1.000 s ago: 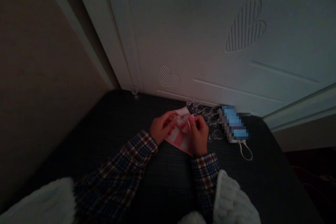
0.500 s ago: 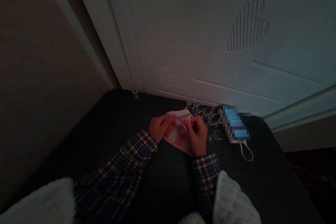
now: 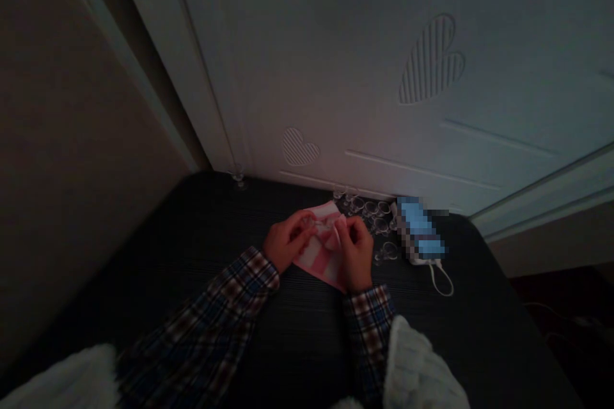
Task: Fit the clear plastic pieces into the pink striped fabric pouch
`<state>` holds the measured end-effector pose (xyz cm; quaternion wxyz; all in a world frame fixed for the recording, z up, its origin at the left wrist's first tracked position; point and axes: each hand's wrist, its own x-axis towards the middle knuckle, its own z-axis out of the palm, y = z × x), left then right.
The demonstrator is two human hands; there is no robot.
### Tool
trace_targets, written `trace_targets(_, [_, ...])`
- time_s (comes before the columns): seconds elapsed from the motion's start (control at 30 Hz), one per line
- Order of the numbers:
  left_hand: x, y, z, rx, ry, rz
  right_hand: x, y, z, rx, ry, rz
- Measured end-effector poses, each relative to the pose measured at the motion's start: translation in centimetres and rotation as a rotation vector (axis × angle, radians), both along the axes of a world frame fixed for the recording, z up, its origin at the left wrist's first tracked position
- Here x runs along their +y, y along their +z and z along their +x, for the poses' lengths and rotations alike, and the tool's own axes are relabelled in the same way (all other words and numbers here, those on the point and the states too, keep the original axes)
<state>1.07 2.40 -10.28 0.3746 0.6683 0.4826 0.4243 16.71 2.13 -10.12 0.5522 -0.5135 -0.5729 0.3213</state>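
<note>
A pink-and-white cloth (image 3: 319, 259) lies partly on the dark tabletop, its upper part bunched between my hands. My left hand (image 3: 286, 239) is closed, thumb and fingers pinching a small clear stemmed piece (image 3: 311, 222) that looks like a miniature goblet, set against the cloth. My right hand (image 3: 356, 249) is closed on a raised fold of the cloth, to the right of the clear piece. Dim light keeps the fingertips hard to make out. Several similar clear goblets (image 3: 369, 208) lie beyond and beside my right hand, one of them (image 3: 389, 250) nearer to me.
To the right lies a lit phone (image 3: 422, 230), blurred out, with a white cable (image 3: 444, 284) looping from it. Another clear goblet (image 3: 238, 177) stands at the table's back left. A white panel (image 3: 311, 89) with raised hearts rises behind the dark table (image 3: 297, 339).
My left hand has shifted slightly away from my right, and the clear piece in its fingers now shows. The cloth between the hands has opened out somewhat. The view has turned slightly.
</note>
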Motion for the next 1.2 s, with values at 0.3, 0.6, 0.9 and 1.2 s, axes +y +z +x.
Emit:
trace_targets(0.3, [0.0,0.7,-0.4,0.134,0.084,0.009,-0.4,0.6,-0.4,-0.015,0.043,0.036])
trace_targets(0.6, [-0.1,1.1,-0.2,0.124,0.122,0.018,-0.3,0.4,-0.3,-0.071,0.043,0.036])
trace_targets(0.9, [-0.1,0.5,-0.1,0.022,0.081,-0.002,-0.3,0.5,-0.4,-0.091,0.026,0.042])
trace_targets(1.2, [-0.2,0.6,0.1,0.024,0.041,0.036,-0.3,0.5,-0.3,-0.077,0.025,0.035])
